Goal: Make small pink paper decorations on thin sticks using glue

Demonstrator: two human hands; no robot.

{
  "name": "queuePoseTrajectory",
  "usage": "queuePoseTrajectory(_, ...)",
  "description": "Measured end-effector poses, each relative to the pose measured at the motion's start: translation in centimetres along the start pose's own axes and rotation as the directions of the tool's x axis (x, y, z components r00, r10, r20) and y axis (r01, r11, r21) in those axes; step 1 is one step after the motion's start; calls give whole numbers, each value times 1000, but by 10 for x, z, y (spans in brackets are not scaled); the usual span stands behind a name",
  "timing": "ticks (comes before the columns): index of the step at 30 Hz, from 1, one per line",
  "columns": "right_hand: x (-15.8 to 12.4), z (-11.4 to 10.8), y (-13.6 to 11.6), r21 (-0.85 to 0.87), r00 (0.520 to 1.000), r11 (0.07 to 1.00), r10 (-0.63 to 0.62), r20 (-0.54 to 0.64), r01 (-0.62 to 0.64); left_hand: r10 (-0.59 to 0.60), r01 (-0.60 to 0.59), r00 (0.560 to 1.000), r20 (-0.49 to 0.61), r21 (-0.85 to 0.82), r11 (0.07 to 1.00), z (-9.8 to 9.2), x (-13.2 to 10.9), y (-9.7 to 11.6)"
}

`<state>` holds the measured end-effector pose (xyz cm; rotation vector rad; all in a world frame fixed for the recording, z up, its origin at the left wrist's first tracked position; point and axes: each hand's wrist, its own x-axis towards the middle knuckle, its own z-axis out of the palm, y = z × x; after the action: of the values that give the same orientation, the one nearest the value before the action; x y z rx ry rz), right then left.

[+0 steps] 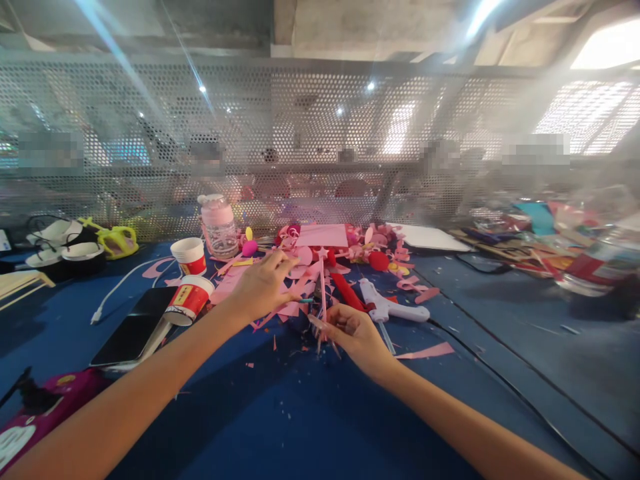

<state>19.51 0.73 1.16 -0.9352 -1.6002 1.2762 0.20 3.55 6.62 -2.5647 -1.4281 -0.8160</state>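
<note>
My right hand [355, 333] is closed, its thumb and fingers pinching the lower part of a narrow pink strip [323, 287] that stands upright and has a star-like tip. My left hand [267, 283] reaches over pink paper scraps, with thumb and forefinger apart. By its thumb tip is a small teal thing [306, 301], too small to name. Between the hands lies a dark tool-like object, partly hidden and blurred. A white glue gun [393, 305] lies just beyond my right hand, beside a red-handled item [347, 292].
Pink cutouts and a pink card [323, 235] are heaped at the back, before a perforated metal screen [320, 133]. Paper cups [189, 300], a black phone [135, 327], a pink-lidded jar [219, 227] and a purple pump bottle [55, 407] stand left. A cable [480, 350] crosses the right.
</note>
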Motion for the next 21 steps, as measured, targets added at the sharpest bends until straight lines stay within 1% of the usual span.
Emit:
queuePoseTrajectory(1,0,1,0,-4,1000,1000,-3,9,3,-27,27,1000,-10,53,998,1,-1,6)
queuePoseTrajectory(3,-2,3,-1,-16,999,1000,4,34,-4,-98,95,995,23,93,991,5,-4,15)
queuePoseTrajectory(6,-3,5,0,-17,997,999,37,74,-36,-195,191,980,41,73,979,12,-4,17)
queuePoseTrajectory(10,-4,6,0,4,995,998,56,84,-56,-206,206,978,10,-64,976,15,-2,10)
queuePoseTrajectory(12,-4,6,-1,18,995,998,53,89,-55,-229,235,972,56,-211,949,15,-1,7)
queuePoseTrajectory(14,-4,5,-2,36,994,998,51,100,-55,-269,307,951,150,-404,862,15,0,5)
queuePoseTrajectory(16,-4,5,-2,55,993,997,48,110,-55,-300,387,922,245,-570,725,15,0,6)
queuePoseTrajectory(18,-4,4,-1,66,992,996,48,115,-56,-305,431,902,305,-659,616,15,0,9)
queuePoseTrajectory(21,-4,4,1,74,991,996,47,122,-56,-292,459,888,354,-708,537,15,2,14)
